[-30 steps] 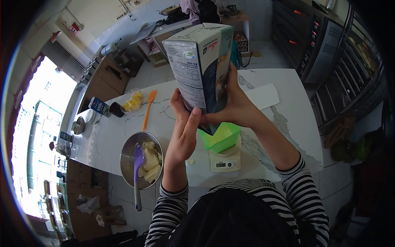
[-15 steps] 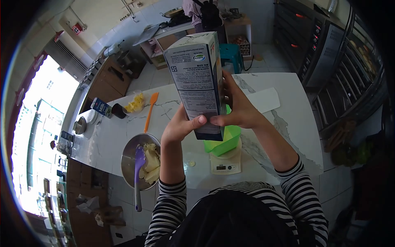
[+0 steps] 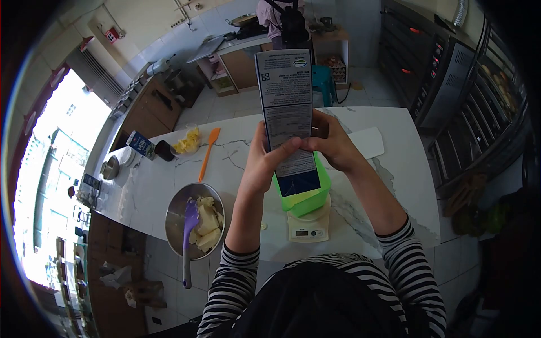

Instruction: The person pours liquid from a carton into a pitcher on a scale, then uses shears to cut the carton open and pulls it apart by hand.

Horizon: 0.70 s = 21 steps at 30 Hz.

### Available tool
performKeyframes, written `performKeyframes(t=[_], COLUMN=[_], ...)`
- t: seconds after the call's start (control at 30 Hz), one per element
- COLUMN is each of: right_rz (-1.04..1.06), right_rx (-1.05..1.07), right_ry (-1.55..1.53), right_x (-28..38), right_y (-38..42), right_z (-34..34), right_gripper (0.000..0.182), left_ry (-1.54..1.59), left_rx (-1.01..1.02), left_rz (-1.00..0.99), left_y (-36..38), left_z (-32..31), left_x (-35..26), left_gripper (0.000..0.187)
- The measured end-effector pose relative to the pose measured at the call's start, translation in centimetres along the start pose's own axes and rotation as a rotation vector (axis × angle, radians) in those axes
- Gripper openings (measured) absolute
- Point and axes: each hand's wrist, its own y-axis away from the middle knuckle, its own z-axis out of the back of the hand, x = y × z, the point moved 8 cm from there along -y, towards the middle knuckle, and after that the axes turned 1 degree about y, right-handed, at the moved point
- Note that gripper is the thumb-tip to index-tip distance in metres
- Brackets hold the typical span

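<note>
A: State the grip.
B: The left hand and right hand clasp the printed carton from both sides, thumbs meeting across its panel.

A: Carton position and axis?
B: Above the green container. In view, the long axis runs near to far, leaning slightly left at the far end; the dark blue end points toward the container. The print appears inverted.

A: Progress?
B: The container is set on the digital scale, near the front edge of the bench. Flow, carton fill and the scale reading cannot be determined.

A: Surroundings?
B: Left of the scale, at the front edge, the metal bowl holds pale, soft chunks and the purple spatula. Beyond it lies the orange spatula.
</note>
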Motion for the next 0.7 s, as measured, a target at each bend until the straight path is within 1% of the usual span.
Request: performKeyframes(t=[0.17, 0.23, 0.33, 0.43, 0.7], right_rz=[-0.002, -0.008, -0.023, 0.002, -0.012], right_rx=[0.007, 0.021, 0.039, 0.054, 0.06], right_ry=[-0.065, -0.133, -0.171, -0.206, -0.187], right_x=[0.1, 0.1, -0.2, -0.2, -0.5], right_y=[-0.1, -0.1, -0.1, -0.2, -0.4], right_z=[-0.3, -0.5, -0.5, -0.5, -0.3], right_gripper=[0.06, 0.054, 0.05, 0.048, 0.042], left_ry=[-0.087, -0.144, -0.175, -0.199, -0.206], left_rx=[-0.044, -0.107, -0.128, -0.153, -0.144], left_rz=[-0.053, -0.101, -0.147, -0.169, -0.235], left_y=[-0.1, -0.1, -0.1, -0.2, -0.3], left_z=[0.4, 0.6, 0.5, 0.8, 0.9], left_x=[-0.5, -0.9, -1.2, -1.3, -1.3], left_gripper=[0.053, 0.051, 0.047, 0.045, 0.04])
